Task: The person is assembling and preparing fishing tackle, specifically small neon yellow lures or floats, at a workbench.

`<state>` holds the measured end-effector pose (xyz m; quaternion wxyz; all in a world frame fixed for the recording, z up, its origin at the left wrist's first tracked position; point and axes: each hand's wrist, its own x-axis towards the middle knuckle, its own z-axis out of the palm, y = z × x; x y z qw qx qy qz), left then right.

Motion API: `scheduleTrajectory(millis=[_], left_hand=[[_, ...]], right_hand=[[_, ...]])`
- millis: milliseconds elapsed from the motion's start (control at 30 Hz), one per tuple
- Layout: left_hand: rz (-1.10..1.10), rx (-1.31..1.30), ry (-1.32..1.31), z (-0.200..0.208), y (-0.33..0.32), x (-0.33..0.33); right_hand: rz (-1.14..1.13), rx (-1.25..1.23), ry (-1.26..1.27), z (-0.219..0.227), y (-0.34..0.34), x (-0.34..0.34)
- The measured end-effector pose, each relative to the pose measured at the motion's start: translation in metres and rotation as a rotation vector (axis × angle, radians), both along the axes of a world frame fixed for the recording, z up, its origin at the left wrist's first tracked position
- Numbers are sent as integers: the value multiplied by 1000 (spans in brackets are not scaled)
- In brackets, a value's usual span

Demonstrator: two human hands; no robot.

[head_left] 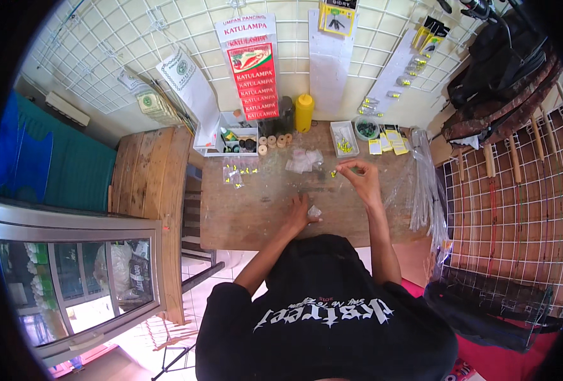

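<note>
A small bright yellow-green piece (pixel 333 174) shows at the pinched fingertips of the right hand (pixel 365 181), above the right-centre part of the brown wooden worktop (pixel 262 222). It is compact and vivid against the dull wood, and too small for its finer shape to be made out. It sits just left of and slightly below the tips of thumb and forefinger, which close on it. Which end leads, and how its long axis runs, cannot be told at this size.

The left hand (pixel 299 214) rests near the front edge, its fingers apart and pointing away from the body, its thumb out to the right. In the gap between them is a small clear plastic bag (pixel 314 211), crumpled and glossy with pale highlights; it shows no clear long axis. Whether the hand grips the bag or merely frames it, I cannot tell.

Beyond the right hand stands a white tray (pixel 355 151) with more yellow-green pieces (pixel 343 146) scattered inside, lying at mixed angles. To its left lies a loose pile of clear bags (pixel 303 160), overlapping untidily. Farther left, several filled bags (pixel 240 170) with yellow-green contents lie before a white compartment box (pixel 214 152).
</note>
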<state>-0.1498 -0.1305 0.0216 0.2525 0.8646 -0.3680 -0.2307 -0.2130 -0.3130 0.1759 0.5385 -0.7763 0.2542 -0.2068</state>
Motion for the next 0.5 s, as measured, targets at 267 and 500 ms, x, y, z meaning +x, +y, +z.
scheduleTrajectory(millis=[267,500], left_hand=[[-130,49,-158,-10,-3,-5],[-148,-126,-203,-35,6,-5]], right_hand=[[-157,80,66,-114,11,-18],[-201,75,72,-130,20,-20]])
